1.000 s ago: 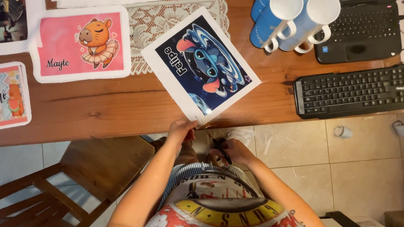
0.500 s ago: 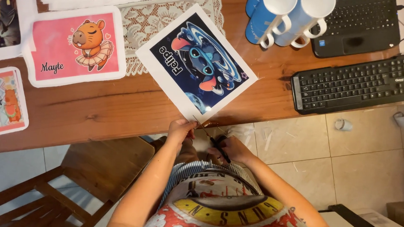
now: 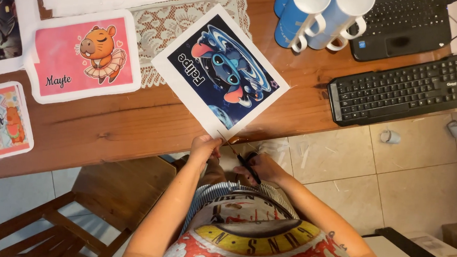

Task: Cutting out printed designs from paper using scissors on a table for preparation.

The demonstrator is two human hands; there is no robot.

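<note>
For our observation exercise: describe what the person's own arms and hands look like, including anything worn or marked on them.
Both arms are bare, with no sleeves reaching the forearms. The left hand and right hand show no gloves; rings or a watch cannot be made out. A small dark mark, possibly a tattoo, sits on the right forearm.

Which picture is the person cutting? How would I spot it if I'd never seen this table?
Find the long wooden table and follow its near edge to the two hands. The left hand pinches a white-bordered sheet and the right hand holds scissors. It is the only dark blue print, tilted, showing a blue big-eared creature; its neighbours are pink.
</note>
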